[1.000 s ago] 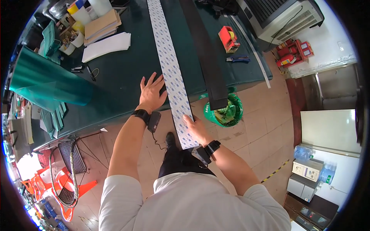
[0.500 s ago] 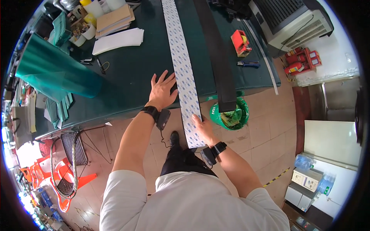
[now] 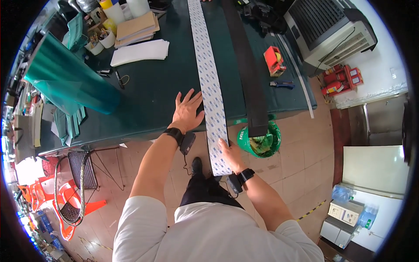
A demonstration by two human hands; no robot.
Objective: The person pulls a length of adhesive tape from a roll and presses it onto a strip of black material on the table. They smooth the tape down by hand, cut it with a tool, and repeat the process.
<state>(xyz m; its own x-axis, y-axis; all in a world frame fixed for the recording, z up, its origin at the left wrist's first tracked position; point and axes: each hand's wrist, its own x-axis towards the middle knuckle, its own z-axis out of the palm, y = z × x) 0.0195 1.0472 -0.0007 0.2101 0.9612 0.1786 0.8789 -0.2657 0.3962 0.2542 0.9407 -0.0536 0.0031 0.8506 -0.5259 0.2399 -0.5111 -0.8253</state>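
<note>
- A workshop — a long workbench with a dark green cover (image 3: 144, 91) fills the far side, bearing a long white printed strip (image 3: 208, 74) and a long black strip (image 3: 244, 65) laid lengthwise.
- A roll of translucent green film (image 3: 65, 83) lies at the left; stacked white sheets (image 3: 139, 51) and brown card (image 3: 135, 27) sit farther back.
- Blue-handled pliers (image 3: 281, 84) and a red tool (image 3: 274, 60) rest at the right.
- A large grey cooling unit (image 3: 331, 30) and red fire extinguishers (image 3: 342, 78) stand on the tiled floor (image 3: 301, 144) — far right.

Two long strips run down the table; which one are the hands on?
The white patterned strip, the left of the two. The left hand lies flat beside it on the table; the right hand holds its overhanging end. The black strip lies untouched.
</note>
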